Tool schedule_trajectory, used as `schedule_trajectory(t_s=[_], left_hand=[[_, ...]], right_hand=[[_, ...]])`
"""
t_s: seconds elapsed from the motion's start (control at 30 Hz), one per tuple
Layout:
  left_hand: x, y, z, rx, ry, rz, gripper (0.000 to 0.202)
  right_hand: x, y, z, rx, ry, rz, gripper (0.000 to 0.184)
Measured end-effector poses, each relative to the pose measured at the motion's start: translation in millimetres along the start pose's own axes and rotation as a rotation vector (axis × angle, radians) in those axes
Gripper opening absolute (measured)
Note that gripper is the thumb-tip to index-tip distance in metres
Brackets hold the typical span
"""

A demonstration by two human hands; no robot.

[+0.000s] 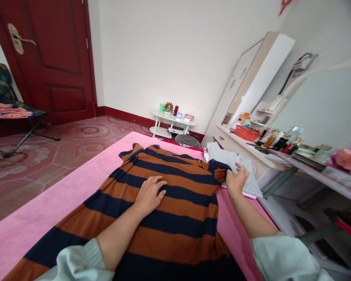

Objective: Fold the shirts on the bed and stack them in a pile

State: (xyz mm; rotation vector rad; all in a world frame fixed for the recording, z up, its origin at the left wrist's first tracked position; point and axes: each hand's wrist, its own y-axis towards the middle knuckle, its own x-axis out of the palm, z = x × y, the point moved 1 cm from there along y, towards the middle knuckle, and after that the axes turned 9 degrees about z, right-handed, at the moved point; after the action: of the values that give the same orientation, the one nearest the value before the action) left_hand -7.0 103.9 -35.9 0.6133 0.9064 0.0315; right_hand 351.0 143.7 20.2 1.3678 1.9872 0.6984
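Observation:
A brown and navy striped shirt lies spread flat on a pink bed cover. My left hand rests palm down on the middle of the shirt, fingers stretched out and slightly spread. My right hand is at the shirt's right sleeve end, fingers pinched on the sleeve's cuff edge. Just beyond that hand lies a white garment at the bed's far right corner.
A white dresser with an orange basket and bottles stands right of the bed. A small white table sits by the far wall. A folding chair and a red door are at left.

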Motion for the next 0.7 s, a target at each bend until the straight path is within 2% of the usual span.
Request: schedule_trajectory(t_s=[0.03,0.1,0.17,0.27,0.5,0.6,0.7], left_hand=[[-0.2,-0.3,0.7,0.004,0.005,-0.005,0.033],[-0.6,-0.5,1.7,0.002,0.010,-0.011,0.033],[-0.9,-0.4,2.3,-0.003,0.010,-0.013,0.033],[-1.6,-0.1,3.0,-0.007,0.004,-0.011,0.033],[-4.0,0.9,5.6,-0.039,-0.017,-0.004,0.031],[-4.2,1.6,6.4,-0.056,-0.025,0.000,0.030],[-4.6,2.6,6.5,-0.067,-0.031,0.003,0.029]], right_hand=[[1.9,-6.6,-9.2,-0.100,0.013,-0.046,0.040],[11.1,-22.6,-29.0,-0.305,0.064,-0.221,0.031],[26.6,-39.0,-44.2,-0.362,0.134,-0.416,0.029],[58.4,-54.5,-52.3,-0.240,0.177,-0.580,0.032],[139.9,-49.0,-38.9,0.118,0.086,-0.658,0.042],[161.8,-49.2,-33.7,0.243,0.026,-0.712,0.036],[171.7,-51.3,-30.3,0.289,0.004,-0.744,0.030]])
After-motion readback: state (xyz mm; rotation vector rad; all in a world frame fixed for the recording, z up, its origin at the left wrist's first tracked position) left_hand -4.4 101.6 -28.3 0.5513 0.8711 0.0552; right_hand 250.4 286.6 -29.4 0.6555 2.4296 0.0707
